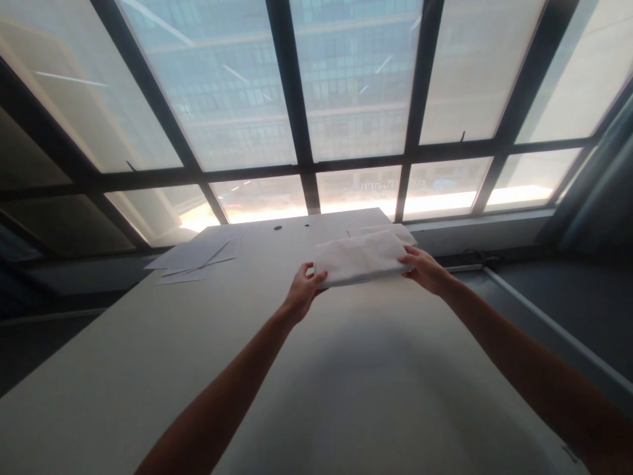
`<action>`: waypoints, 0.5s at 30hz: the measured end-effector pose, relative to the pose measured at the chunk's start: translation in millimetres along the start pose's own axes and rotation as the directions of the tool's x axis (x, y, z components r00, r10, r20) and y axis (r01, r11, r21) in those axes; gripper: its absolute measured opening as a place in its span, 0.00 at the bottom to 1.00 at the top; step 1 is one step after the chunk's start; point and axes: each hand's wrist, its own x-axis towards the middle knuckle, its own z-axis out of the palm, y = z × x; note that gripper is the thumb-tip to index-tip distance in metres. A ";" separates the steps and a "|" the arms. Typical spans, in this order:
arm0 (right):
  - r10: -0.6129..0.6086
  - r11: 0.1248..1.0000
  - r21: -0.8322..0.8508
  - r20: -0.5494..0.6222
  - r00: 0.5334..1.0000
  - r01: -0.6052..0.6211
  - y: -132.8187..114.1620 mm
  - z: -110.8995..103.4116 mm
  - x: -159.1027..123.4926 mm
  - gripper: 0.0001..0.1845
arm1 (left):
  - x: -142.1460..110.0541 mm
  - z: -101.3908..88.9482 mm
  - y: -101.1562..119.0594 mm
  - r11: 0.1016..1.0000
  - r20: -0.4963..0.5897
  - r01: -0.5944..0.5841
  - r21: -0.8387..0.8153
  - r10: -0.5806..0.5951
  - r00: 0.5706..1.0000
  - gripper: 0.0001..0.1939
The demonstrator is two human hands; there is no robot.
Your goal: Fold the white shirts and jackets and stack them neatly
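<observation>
Between my two hands is a flat white folded bundle (pixel 360 257), soft-looking and slightly wrinkled; whether it is cloth or paper I cannot tell. My left hand (pixel 304 290) grips its left end, thumb on top and fingers beneath. At the opposite end, my right hand (pixel 425 269) pinches the right edge between thumb and fingers. The bundle is held toward the far right part of the white table (pixel 237 343). Just behind it lies another white folded piece (pixel 395 231), partly hidden by the bundle.
Several loose white paper sheets (pixel 198 256) overlap at the table's far left edge, some jutting past it. A dark round hole (pixel 277 228) and a smaller dark spot mark the far tabletop. Large dark-framed windows (pixel 301 132) stand beyond, with a curtain (pixel 593 178) on the right.
</observation>
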 end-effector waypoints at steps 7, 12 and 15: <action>-0.139 0.976 -0.200 -0.235 0.962 0.092 -37.8 -66.6 110.1 0.21 | 134.5 81.2 2.7 0.995 -0.055 -0.051 0.091 0.056 0.997 0.18; -0.141 0.941 -0.338 -0.370 0.918 0.009 -17.9 -83.8 153.3 0.20 | 177.2 100.9 -19.2 0.982 -0.102 -0.018 0.190 0.038 0.994 0.19; -0.147 0.923 -0.384 -0.398 0.906 -0.018 5.7 -91.3 165.5 0.22 | 185.8 98.0 -35.9 0.963 -0.127 0.006 0.268 0.030 0.992 0.19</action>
